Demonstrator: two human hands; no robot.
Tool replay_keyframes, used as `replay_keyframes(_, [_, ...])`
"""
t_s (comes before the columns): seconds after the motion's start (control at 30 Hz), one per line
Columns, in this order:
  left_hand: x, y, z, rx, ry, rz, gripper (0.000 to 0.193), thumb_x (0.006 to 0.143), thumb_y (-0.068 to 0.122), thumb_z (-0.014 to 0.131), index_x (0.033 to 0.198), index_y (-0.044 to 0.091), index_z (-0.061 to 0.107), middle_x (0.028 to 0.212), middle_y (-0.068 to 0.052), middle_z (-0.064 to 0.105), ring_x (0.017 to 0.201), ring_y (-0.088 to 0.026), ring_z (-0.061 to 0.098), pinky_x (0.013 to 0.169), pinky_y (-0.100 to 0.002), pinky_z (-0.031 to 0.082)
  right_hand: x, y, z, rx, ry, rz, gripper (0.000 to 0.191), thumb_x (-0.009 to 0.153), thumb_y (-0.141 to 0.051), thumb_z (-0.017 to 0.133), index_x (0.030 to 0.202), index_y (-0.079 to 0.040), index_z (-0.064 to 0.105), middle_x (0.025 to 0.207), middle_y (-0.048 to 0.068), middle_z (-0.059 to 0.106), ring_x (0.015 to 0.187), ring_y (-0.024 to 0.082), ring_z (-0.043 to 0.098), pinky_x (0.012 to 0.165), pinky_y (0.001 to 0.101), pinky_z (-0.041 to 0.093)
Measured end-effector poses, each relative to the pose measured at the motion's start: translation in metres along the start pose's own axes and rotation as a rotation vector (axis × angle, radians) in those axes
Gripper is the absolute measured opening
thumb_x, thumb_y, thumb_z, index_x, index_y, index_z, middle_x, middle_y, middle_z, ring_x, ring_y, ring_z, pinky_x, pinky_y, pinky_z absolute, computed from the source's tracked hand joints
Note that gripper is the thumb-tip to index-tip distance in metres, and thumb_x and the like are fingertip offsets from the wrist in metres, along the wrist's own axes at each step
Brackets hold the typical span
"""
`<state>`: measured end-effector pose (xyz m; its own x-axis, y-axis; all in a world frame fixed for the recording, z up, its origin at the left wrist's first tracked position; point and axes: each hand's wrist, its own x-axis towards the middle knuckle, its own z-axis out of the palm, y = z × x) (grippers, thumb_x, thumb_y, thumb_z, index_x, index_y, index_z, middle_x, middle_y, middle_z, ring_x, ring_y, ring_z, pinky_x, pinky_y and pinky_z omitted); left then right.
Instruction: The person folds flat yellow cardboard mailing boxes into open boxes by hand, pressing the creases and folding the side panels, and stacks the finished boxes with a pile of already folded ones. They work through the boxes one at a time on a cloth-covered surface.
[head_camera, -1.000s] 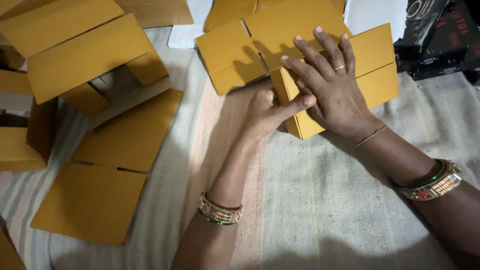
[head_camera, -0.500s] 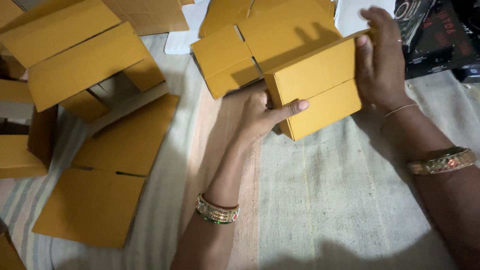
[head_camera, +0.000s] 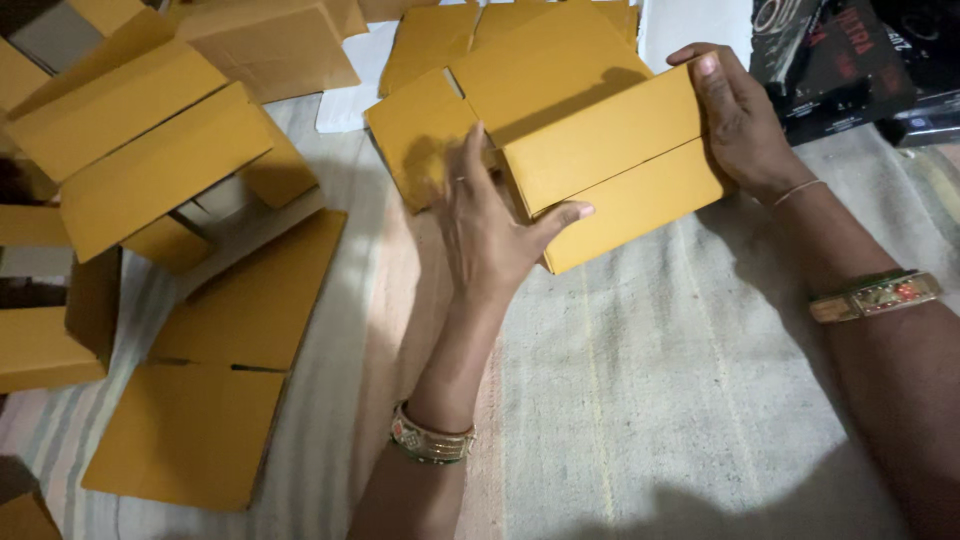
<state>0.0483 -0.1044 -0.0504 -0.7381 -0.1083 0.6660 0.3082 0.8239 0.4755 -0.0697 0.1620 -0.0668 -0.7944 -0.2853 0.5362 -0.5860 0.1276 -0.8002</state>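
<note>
A yellow-brown cardboard box (head_camera: 620, 165) with its two top flaps folded shut sits on a pale woven mat. My left hand (head_camera: 490, 225) grips its near left corner, thumb laid on the top flap, fingers spread along the left side. My right hand (head_camera: 735, 120) holds the box's far right end, fingers curled over the top edge. Both wrists wear bangles. A flat piece of cardboard (head_camera: 420, 135) lies under my left fingers, just left of the box.
A folded flat carton (head_camera: 225, 370) lies on the mat at the left. Half-assembled open cartons (head_camera: 140, 150) are stacked at the upper left. Dark printed packages (head_camera: 850, 60) sit at the upper right. White sheet (head_camera: 350, 90) behind the cartons.
My right hand left the top of the box and went to its right end. My left hand spread its fingers along the left side. The box has turned slightly.
</note>
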Motion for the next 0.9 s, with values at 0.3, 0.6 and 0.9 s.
replay_keyframes(0.3, [0.025,0.092,0.03,0.735,-0.515,0.149,0.15,0.056,0.092,0.069,0.157,-0.003,0.012,0.16,-0.026,0.03,0.152,-0.043,0.015,0.112,-0.08,0.005,0.004,0.008,0.002,-0.078,0.068,-0.016,0.049,0.119,-0.046,0.034,0.132,-0.005,0.056,0.109,0.004,0.06,0.103,0.01,0.054,0.093,0.0266,0.048])
replay_keyframes(0.6, [0.053,0.115,0.106,0.667,-0.395,0.443,0.144,0.051,0.076,0.079,0.155,-0.005,0.021,0.148,-0.019,0.042,0.136,-0.033,0.04,0.113,-0.061,0.031,0.006,0.027,-0.003,0.141,0.062,0.045,0.054,0.116,-0.038,0.027,0.142,0.001,0.052,0.133,0.013,0.065,0.124,0.019,0.062,0.109,0.0327,0.051])
replay_keyframes(0.9, [0.046,0.097,0.097,0.627,-0.37,0.439,0.146,0.05,0.082,0.073,0.152,-0.009,0.021,0.142,-0.024,0.043,0.134,-0.036,0.04,0.111,-0.06,0.031,0.005,0.016,0.007,-0.064,0.069,0.018,0.054,0.117,-0.042,0.03,0.142,0.0,0.053,0.127,0.014,0.066,0.118,0.018,0.061,0.103,0.0329,0.05])
